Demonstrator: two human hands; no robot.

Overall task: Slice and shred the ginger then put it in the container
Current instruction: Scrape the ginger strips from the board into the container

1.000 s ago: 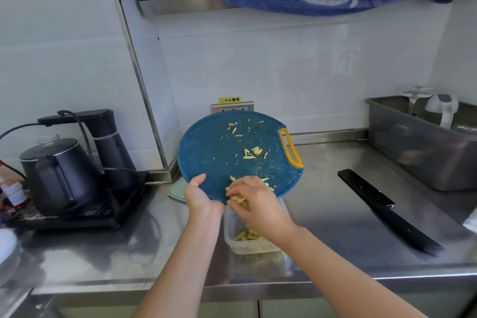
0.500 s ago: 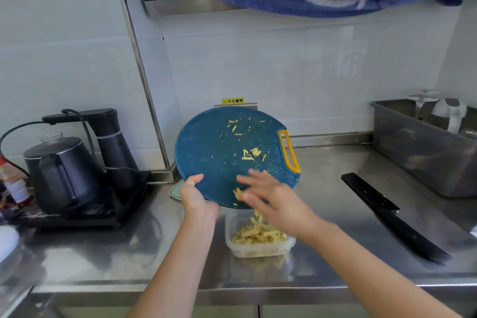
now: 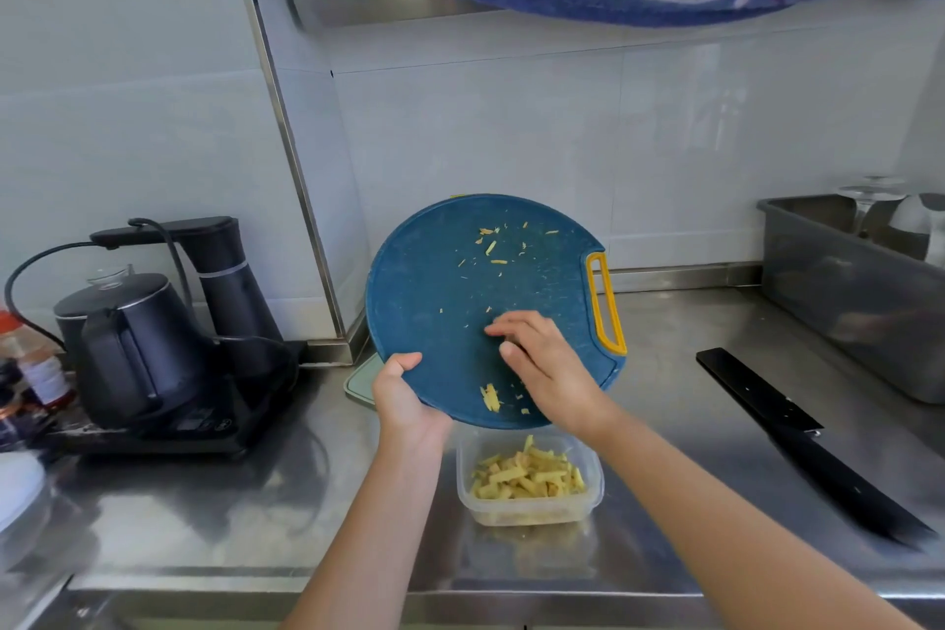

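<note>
1. Since half a second ago, the right hand (image 3: 542, 363) has climbed from the board's lower edge to its middle, and the small cluster of shreds that lay there no longer shows.
2. The round, matte blue cutting board (image 3: 450, 302), scored with fine cuts, is tilted steeply, its face toward the camera. Its yellow handle slot (image 3: 606, 302) is on the right edge and runs up and down.
3. The left hand (image 3: 404, 394) clasps the board's lower left rim, thumb on the face.
4. The right hand's fingers are loosely bent with their tips on the board, grasping nothing visible.
5. Pale yellow ginger (image 3: 526, 476) fills a clear, round-cornered plastic container (image 3: 537, 512) just under the board's low edge, below and between both hands. The stubby strips lie mostly crosswise.
6. A few shreds (image 3: 490, 397) cling to the board beside the right wrist.
7. A black knife (image 3: 808, 445) lies on the steel counter (image 3: 204, 501), well apart to the right.
</note>
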